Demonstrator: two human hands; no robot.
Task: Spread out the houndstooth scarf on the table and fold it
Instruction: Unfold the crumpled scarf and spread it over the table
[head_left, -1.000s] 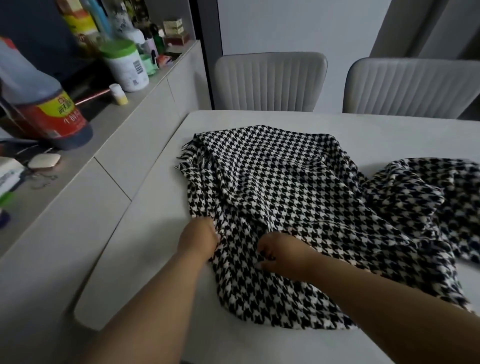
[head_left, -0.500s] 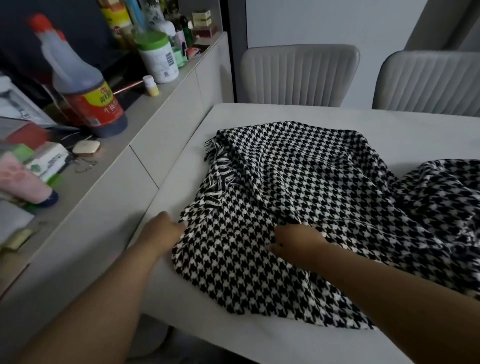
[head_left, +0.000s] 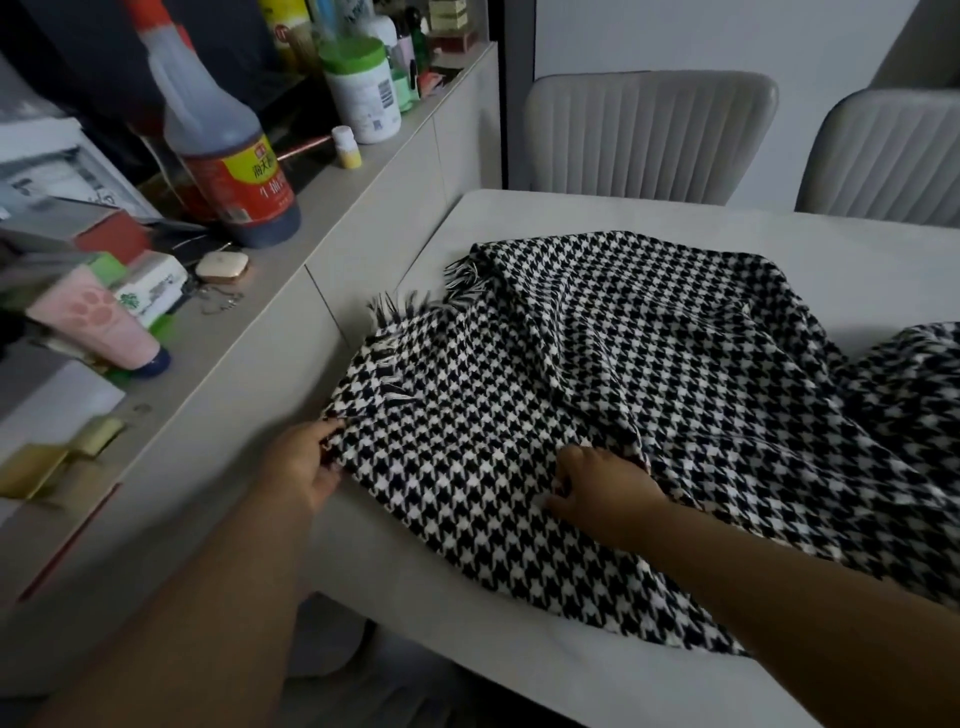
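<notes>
With our left hand (head_left: 304, 470) pinching the corner of the black-and-white houndstooth woven scarf (head_left: 597, 395) at the pale table's (head_left: 857, 249) left edge, and our right hand's (head_left: 602, 491) fingers pressing its middle, we should draw outward evenly, flattening wrinkles.

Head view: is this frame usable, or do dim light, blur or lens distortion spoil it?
Head view: dim, flat light with no glare; the houndstooth scarf checks stay crisp mid-frame, and both the left hand and right hand read clearly; the pink tube at the left edge is soft; wide-angle bowing shows in the chair backs and counter edge. Usable.
</notes>
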